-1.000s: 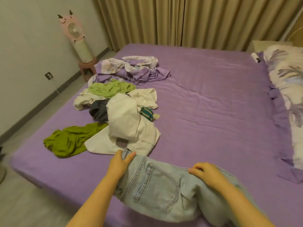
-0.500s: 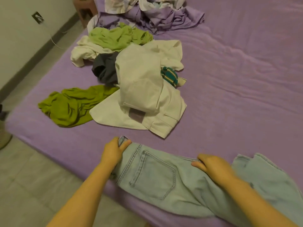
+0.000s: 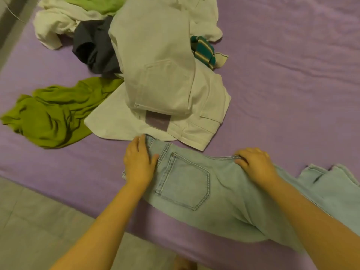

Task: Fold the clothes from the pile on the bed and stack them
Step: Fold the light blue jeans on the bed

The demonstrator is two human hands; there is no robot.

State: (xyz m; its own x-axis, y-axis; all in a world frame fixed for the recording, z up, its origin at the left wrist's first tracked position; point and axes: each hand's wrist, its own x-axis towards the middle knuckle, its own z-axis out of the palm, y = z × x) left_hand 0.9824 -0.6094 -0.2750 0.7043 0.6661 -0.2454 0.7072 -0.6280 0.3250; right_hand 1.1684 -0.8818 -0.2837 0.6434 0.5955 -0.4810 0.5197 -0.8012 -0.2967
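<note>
Plainly the work has barely begun. Light blue jeans lie flat along the near edge of the bed, back pocket up, legs running off to the right. The left hand rests flat, fingers straight, on the waistband end; the right hand presses the upper edge, its fingers curled at the seam. Behind them the pile is unsorted: white trousers, green tops, a dark garment, a striped piece. No folded stack shows, so nearly everything remains to fold.
</note>
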